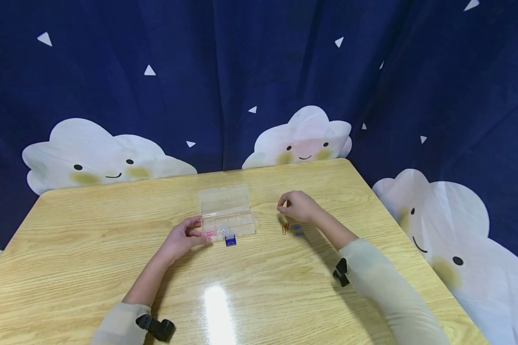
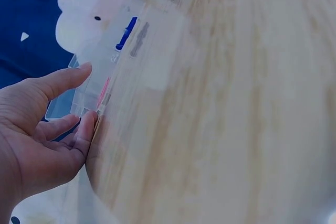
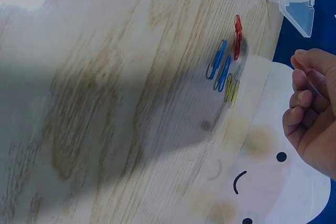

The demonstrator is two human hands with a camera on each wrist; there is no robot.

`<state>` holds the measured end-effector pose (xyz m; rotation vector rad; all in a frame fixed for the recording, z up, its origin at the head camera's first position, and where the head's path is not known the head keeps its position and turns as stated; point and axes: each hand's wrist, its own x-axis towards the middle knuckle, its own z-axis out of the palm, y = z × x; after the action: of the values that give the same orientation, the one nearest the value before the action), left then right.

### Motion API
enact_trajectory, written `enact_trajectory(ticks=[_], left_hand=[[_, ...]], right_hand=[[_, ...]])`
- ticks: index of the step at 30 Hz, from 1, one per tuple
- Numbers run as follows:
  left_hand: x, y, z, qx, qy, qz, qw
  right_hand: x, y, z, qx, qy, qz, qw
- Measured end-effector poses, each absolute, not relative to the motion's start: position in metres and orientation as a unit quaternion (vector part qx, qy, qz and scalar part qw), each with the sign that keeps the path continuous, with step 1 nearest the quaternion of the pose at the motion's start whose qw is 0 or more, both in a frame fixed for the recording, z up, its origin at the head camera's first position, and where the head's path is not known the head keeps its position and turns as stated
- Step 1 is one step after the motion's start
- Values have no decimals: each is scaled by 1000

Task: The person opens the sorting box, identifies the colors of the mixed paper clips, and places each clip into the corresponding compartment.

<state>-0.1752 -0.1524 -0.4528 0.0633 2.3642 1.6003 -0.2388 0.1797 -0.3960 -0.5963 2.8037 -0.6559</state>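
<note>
A clear plastic compartment box [image 1: 228, 225] lies on the table with its clear lid [image 1: 224, 199] tipped back. My left hand [image 1: 182, 239] holds its left front corner, the thumb at the front edge and the fingers along the side. Pink paper clips [image 1: 209, 233] and white paper clips [image 1: 223, 231] lie in front compartments. My right hand [image 1: 301, 207] hovers right of the box, fingers curled and thumb against the index fingertip, with nothing visible between them. Below it lie red paper clips [image 3: 238, 38], blue paper clips [image 3: 218, 69] and yellow paper clips [image 3: 231, 90].
A blue latch [image 1: 230, 240] sticks out from the box's front. The wooden table [image 1: 112, 230] ends at a dark blue curtain [image 1: 224, 86] with clouds, behind and to the right. A bright reflection [image 1: 217, 311] shows on the near tabletop.
</note>
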Motion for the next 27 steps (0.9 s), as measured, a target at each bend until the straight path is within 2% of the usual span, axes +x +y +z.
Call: enact_trajectory(ticks=[27], left_hand=[[-174, -153, -451, 22, 818, 556, 143]], right_hand=[[-236, 212, -408, -186, 958, -206, 68]])
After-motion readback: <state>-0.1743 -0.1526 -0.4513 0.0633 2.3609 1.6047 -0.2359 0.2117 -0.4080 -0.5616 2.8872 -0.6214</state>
